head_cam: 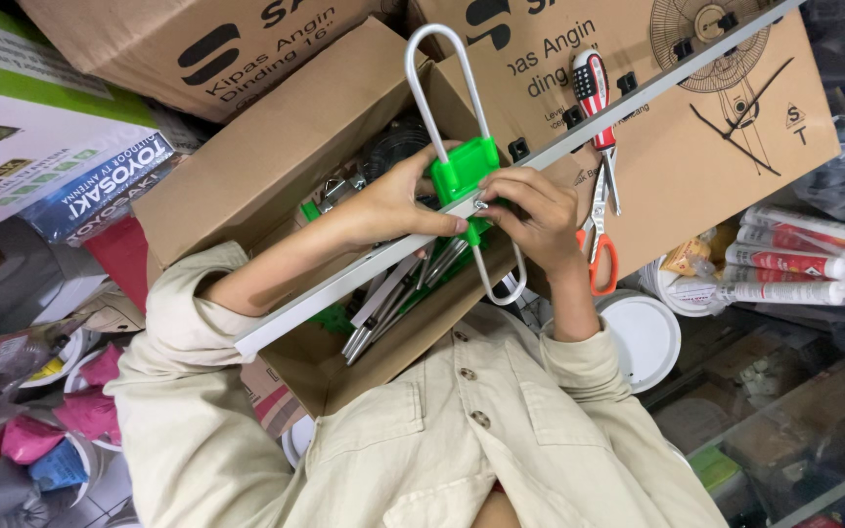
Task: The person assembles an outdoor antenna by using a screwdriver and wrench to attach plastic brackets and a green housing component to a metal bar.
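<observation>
Your open cardboard box [276, 166] carries the parts: metal rods [383, 308] and green plastic pieces [330, 318] lie inside it. Beside that box, a larger printed carton [716, 147] bears a red-handled screwdriver [594, 93] and orange-handled scissors [600, 240] on its face.

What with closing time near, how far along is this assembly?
Done: black clips sit along the bar, and the bracket with its metal loop is on it. In hand: the left hand grips the bracket while the right hand pinches a small fastener there. Left: loose rods lie in the box; the screwdriver lies unused.
</observation>
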